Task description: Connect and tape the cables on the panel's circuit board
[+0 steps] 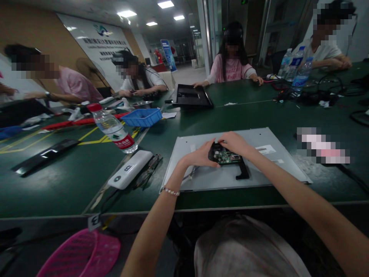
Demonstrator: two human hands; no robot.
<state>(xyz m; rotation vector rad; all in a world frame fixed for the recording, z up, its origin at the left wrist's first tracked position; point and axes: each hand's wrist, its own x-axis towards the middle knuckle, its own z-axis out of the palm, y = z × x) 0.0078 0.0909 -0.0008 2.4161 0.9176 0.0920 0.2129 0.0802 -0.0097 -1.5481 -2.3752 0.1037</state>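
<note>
A flat grey display panel [198, 181] lies on the green table in front of me. Over its middle is a green circuit board [226, 157] in a black bracket [243, 171], whose arm sticks out toward me on the right. My left hand [201, 154] grips the left side of the board, thumb at the near edge and fingers at the far edge. My right hand [233, 141] is closed at the board's far edge, its fingertips bent down and partly hidden. Thin cables [190, 174] run out beside my left wrist.
Left of the panel are a white power bank [131, 169], glasses [148, 171], a water bottle [115, 130] and a blue tray [142, 117]. A blurred-out phone-like object [323, 146] lies right. Across the table a person holds a black frame [193, 96]. A pink basket [83, 254] stands below.
</note>
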